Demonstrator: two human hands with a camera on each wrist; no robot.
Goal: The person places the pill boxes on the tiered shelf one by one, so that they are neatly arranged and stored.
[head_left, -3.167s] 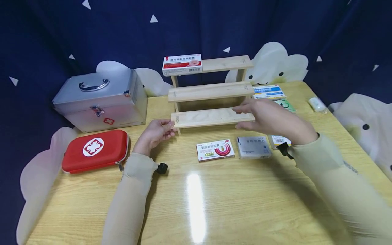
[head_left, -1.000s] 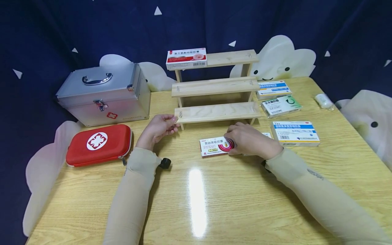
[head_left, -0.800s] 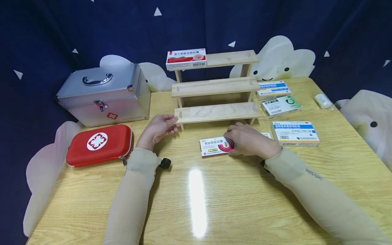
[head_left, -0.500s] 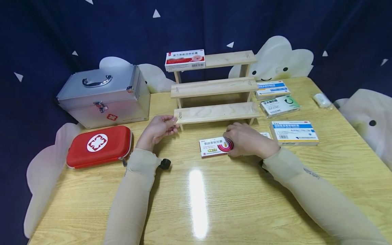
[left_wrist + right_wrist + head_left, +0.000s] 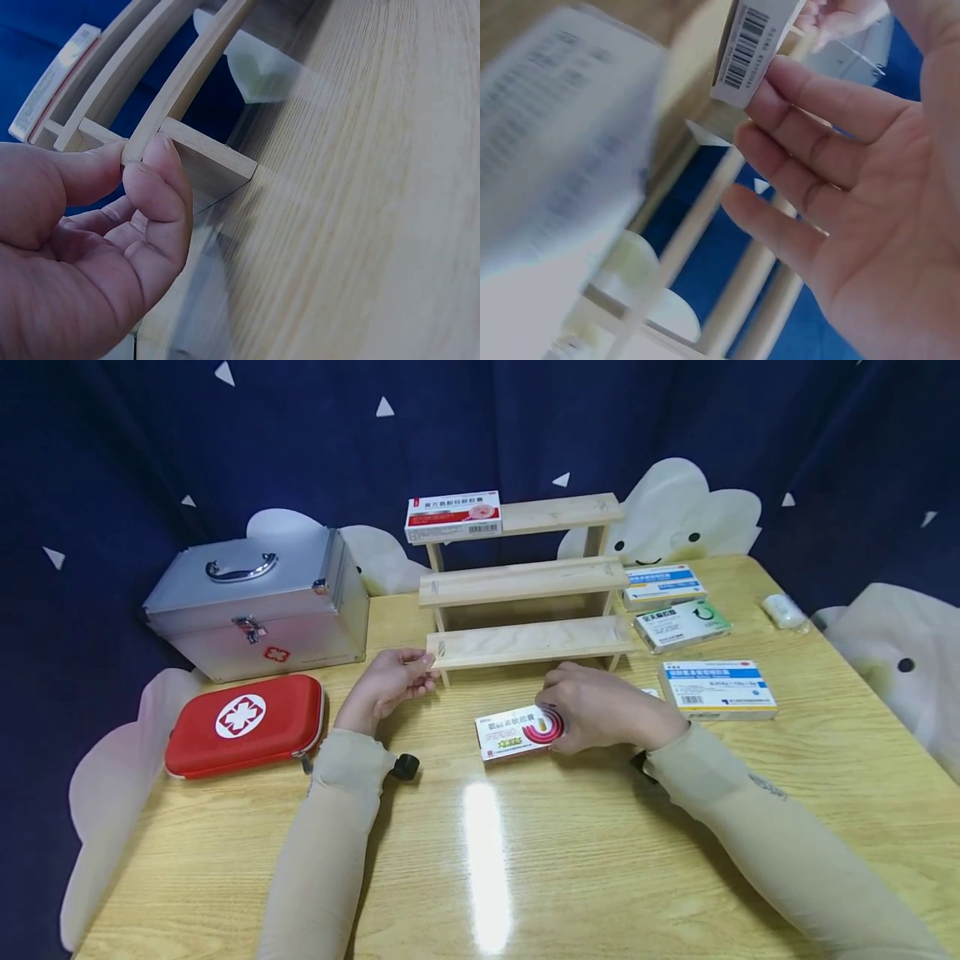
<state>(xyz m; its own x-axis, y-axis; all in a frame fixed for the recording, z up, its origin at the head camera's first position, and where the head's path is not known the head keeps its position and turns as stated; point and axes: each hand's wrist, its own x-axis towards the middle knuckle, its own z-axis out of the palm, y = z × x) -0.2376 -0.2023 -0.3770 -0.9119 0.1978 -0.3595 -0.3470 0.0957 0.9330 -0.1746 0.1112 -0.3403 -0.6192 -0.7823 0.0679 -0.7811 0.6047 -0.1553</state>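
Observation:
My left hand [image 5: 390,685] pinches the left end of the lowest board of a three-step wooden shelf [image 5: 525,643]; in the left wrist view thumb and forefinger meet on the board's corner [image 5: 202,142]. With my right hand [image 5: 603,706] I hold a white medicine box [image 5: 506,735] with pink rings by its right end, in front of the shelf. In the right wrist view its barcoded end [image 5: 746,52] shows by my fingertips. A pale medicine box [image 5: 555,150] looms blurred there; in the head view my right hand mostly hides it. A red-and-white medicine box [image 5: 453,518] lies on the top step's left.
Left of the shelf stand a silver metal case [image 5: 262,610] and a red first-aid pouch [image 5: 247,727]. To the right lie a blue-and-white box [image 5: 720,689], a green-and-white box [image 5: 682,625], another blue-white box [image 5: 663,585] and a small white wrapped item [image 5: 783,610].
My right hand came down from beside the lowest step to the pink-ringed box and took hold of it. Just now the box has shifted slightly left and tilted. My left hand stays at the shelf.

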